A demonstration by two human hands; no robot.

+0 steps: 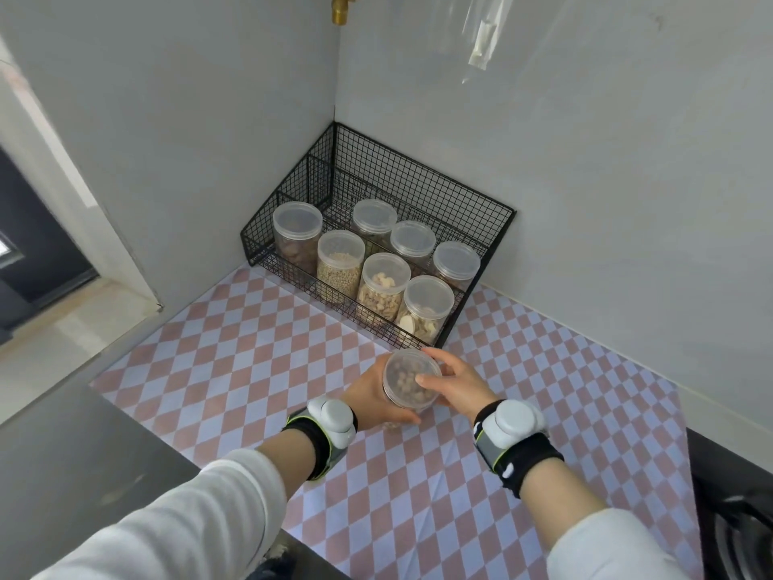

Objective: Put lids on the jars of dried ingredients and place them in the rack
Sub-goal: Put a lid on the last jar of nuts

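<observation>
A clear plastic jar of brown dried pieces (409, 385) stands on the checked mat just in front of the rack, with a clear lid on top. My left hand (372, 397) wraps its left side and my right hand (454, 380) grips the lid's rim from the right. The black wire rack (422, 182) sits in the wall corner and holds several lidded clear jars in two rows, among them one of pale grains (339, 261), one of nuts (384, 286) and one of pale slices (426, 307).
A pink-and-white checked mat (259, 353) covers the counter. Grey walls close in behind and left of the rack. A brass tap (341, 8) hangs above. A dark stove edge (736, 517) lies at the right, and a counter drop-off at the left.
</observation>
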